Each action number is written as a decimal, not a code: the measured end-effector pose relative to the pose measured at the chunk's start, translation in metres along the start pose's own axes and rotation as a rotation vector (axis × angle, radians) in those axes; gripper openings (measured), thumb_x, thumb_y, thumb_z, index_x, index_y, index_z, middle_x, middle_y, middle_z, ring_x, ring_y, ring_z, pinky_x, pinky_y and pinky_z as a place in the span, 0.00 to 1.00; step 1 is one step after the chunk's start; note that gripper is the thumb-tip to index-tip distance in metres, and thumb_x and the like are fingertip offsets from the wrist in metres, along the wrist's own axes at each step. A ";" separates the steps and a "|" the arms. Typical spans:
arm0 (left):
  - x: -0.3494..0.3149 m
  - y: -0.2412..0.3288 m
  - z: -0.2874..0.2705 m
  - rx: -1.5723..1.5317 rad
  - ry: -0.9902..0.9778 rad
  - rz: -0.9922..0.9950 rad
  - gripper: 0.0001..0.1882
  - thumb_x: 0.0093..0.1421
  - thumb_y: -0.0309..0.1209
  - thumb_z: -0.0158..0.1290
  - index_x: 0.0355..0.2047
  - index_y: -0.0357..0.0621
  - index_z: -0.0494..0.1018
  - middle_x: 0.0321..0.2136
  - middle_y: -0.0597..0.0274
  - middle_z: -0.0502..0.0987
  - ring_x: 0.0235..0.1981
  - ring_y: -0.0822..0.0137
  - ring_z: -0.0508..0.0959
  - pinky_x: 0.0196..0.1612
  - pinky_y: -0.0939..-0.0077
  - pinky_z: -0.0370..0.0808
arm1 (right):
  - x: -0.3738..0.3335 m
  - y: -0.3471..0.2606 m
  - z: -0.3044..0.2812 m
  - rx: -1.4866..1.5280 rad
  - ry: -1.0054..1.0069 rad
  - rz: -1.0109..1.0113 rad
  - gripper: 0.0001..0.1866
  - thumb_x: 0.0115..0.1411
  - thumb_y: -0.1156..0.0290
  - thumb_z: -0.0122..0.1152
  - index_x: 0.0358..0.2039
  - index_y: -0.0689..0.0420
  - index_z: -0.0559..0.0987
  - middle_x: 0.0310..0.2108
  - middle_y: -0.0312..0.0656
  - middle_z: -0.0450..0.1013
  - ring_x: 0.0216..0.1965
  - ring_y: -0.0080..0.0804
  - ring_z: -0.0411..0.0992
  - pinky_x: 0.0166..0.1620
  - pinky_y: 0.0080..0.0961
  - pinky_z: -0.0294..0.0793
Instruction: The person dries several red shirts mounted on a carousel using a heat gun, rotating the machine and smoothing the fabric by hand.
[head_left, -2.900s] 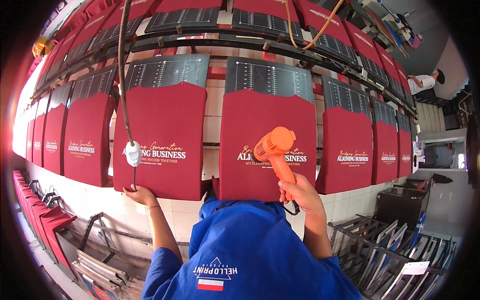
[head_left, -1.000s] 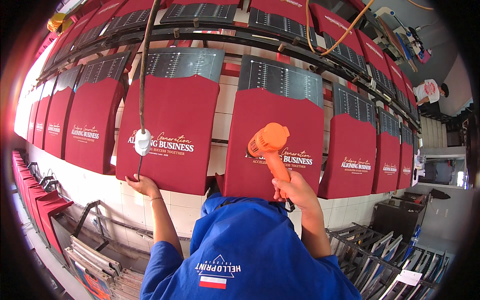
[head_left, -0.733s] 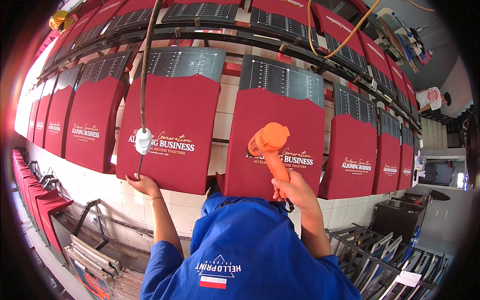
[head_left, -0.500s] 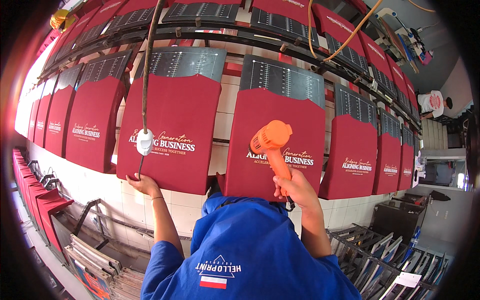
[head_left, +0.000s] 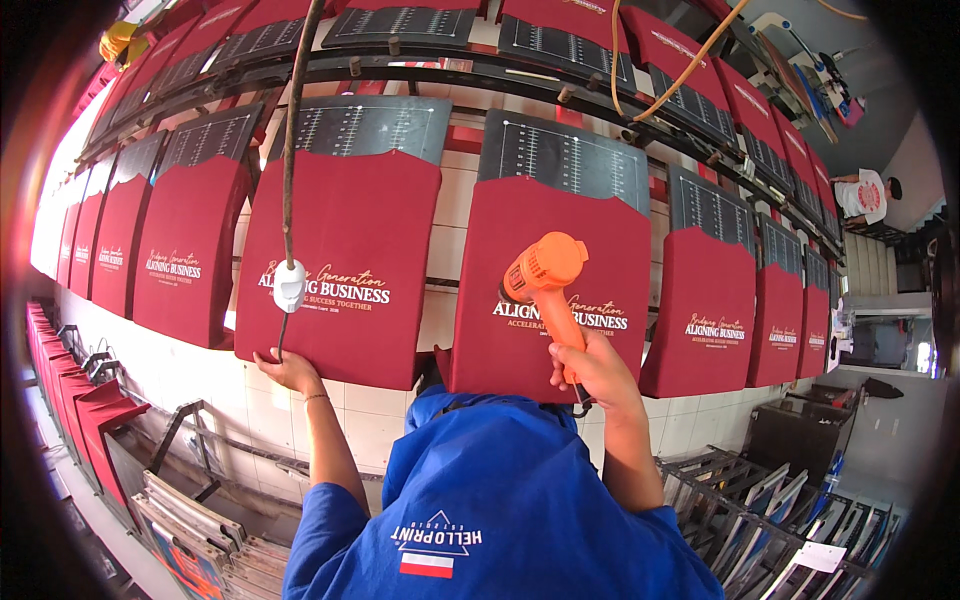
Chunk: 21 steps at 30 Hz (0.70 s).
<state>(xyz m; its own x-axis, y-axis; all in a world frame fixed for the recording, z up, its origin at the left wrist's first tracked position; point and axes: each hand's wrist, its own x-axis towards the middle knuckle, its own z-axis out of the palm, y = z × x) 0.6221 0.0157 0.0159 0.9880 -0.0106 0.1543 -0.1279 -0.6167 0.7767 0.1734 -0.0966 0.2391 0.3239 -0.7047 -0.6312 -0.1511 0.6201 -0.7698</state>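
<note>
Well, both hands point(head_left: 292, 373) point(head_left: 602, 374) wide apart.

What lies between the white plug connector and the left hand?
In the head view, a dark cord runs from the white plug connector to the left hand, over printed maroon fabric.
</note>
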 end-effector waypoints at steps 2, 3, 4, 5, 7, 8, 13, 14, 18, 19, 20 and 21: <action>-0.002 0.003 0.000 0.003 -0.005 -0.003 0.26 0.67 0.34 0.43 0.61 0.32 0.58 0.61 0.40 0.62 0.61 0.45 0.64 0.62 0.59 0.63 | 0.000 0.003 0.007 -0.029 0.037 -0.026 0.11 0.61 0.67 0.58 0.37 0.61 0.71 0.22 0.35 0.70 0.21 0.21 0.72 0.25 0.19 0.72; -0.002 0.002 0.000 0.015 -0.005 0.004 0.26 0.67 0.34 0.43 0.61 0.32 0.58 0.61 0.41 0.62 0.61 0.45 0.64 0.62 0.59 0.63 | -0.001 0.004 0.009 -0.044 0.055 -0.038 0.12 0.61 0.66 0.58 0.38 0.62 0.71 0.23 0.35 0.70 0.21 0.21 0.72 0.25 0.19 0.72; -0.002 0.001 0.000 0.027 -0.006 0.010 0.26 0.67 0.34 0.43 0.61 0.32 0.58 0.61 0.41 0.62 0.60 0.45 0.64 0.62 0.59 0.63 | -0.005 0.006 0.006 -0.053 0.008 -0.008 0.12 0.61 0.66 0.58 0.38 0.62 0.71 0.23 0.36 0.70 0.21 0.22 0.72 0.25 0.20 0.72; 0.000 -0.001 -0.001 0.038 -0.001 0.014 0.26 0.67 0.34 0.43 0.61 0.32 0.58 0.60 0.41 0.62 0.60 0.46 0.64 0.62 0.59 0.63 | -0.009 0.006 0.000 -0.064 -0.045 0.020 0.12 0.61 0.67 0.57 0.39 0.62 0.71 0.23 0.36 0.70 0.22 0.23 0.73 0.25 0.20 0.72; 0.003 -0.006 -0.001 0.023 0.010 0.026 0.26 0.67 0.34 0.43 0.61 0.32 0.58 0.60 0.40 0.63 0.60 0.45 0.65 0.62 0.59 0.63 | -0.020 0.007 -0.004 -0.068 -0.090 0.053 0.13 0.61 0.66 0.57 0.39 0.62 0.71 0.24 0.36 0.70 0.22 0.23 0.73 0.24 0.20 0.72; 0.002 -0.006 -0.001 0.017 0.013 0.031 0.26 0.67 0.34 0.43 0.61 0.32 0.58 0.60 0.40 0.63 0.60 0.45 0.65 0.62 0.59 0.63 | -0.027 0.006 -0.004 -0.060 -0.081 0.060 0.13 0.61 0.66 0.58 0.39 0.62 0.71 0.24 0.36 0.70 0.21 0.22 0.72 0.24 0.20 0.72; -0.002 0.000 0.000 0.010 0.000 0.015 0.26 0.67 0.34 0.44 0.61 0.32 0.58 0.59 0.39 0.63 0.59 0.44 0.65 0.62 0.59 0.63 | -0.038 0.017 0.004 -0.054 -0.009 0.050 0.14 0.62 0.66 0.57 0.40 0.63 0.70 0.24 0.37 0.69 0.21 0.22 0.72 0.24 0.18 0.71; -0.002 0.000 -0.001 0.013 0.002 0.015 0.26 0.67 0.34 0.44 0.61 0.32 0.58 0.59 0.39 0.63 0.59 0.44 0.65 0.62 0.59 0.63 | -0.038 0.016 0.003 -0.047 -0.018 0.051 0.14 0.62 0.66 0.57 0.41 0.63 0.70 0.24 0.37 0.69 0.21 0.22 0.72 0.24 0.18 0.71; -0.001 -0.001 -0.001 0.000 -0.008 -0.001 0.26 0.67 0.35 0.44 0.61 0.32 0.58 0.60 0.39 0.63 0.60 0.45 0.65 0.62 0.59 0.63 | -0.037 0.018 0.005 -0.045 -0.026 0.052 0.13 0.62 0.66 0.57 0.40 0.63 0.70 0.23 0.36 0.69 0.22 0.22 0.72 0.23 0.18 0.71; 0.001 -0.005 0.000 -0.015 -0.006 -0.009 0.26 0.67 0.36 0.44 0.61 0.32 0.58 0.60 0.39 0.63 0.60 0.45 0.65 0.62 0.59 0.63 | -0.037 0.020 0.007 -0.052 -0.021 0.052 0.13 0.62 0.66 0.57 0.40 0.63 0.70 0.23 0.36 0.69 0.21 0.22 0.72 0.23 0.18 0.71; 0.002 -0.006 0.000 -0.030 -0.003 -0.018 0.26 0.67 0.36 0.44 0.61 0.32 0.58 0.60 0.40 0.63 0.60 0.45 0.65 0.62 0.59 0.63 | -0.037 0.020 0.005 -0.044 -0.025 0.054 0.13 0.62 0.66 0.57 0.40 0.63 0.70 0.23 0.36 0.69 0.21 0.22 0.72 0.23 0.18 0.71; 0.002 -0.007 0.000 -0.015 0.003 -0.003 0.26 0.67 0.36 0.44 0.61 0.32 0.58 0.60 0.40 0.63 0.60 0.46 0.65 0.62 0.59 0.63 | -0.036 0.019 0.003 -0.037 -0.028 0.057 0.13 0.62 0.66 0.57 0.40 0.63 0.70 0.23 0.36 0.69 0.21 0.22 0.72 0.24 0.18 0.71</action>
<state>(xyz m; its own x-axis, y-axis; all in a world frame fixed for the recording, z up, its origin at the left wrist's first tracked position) 0.6251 0.0195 0.0108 0.9881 -0.0061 0.1534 -0.1258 -0.6049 0.7863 0.1616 -0.0585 0.2476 0.3403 -0.6584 -0.6713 -0.2038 0.6453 -0.7362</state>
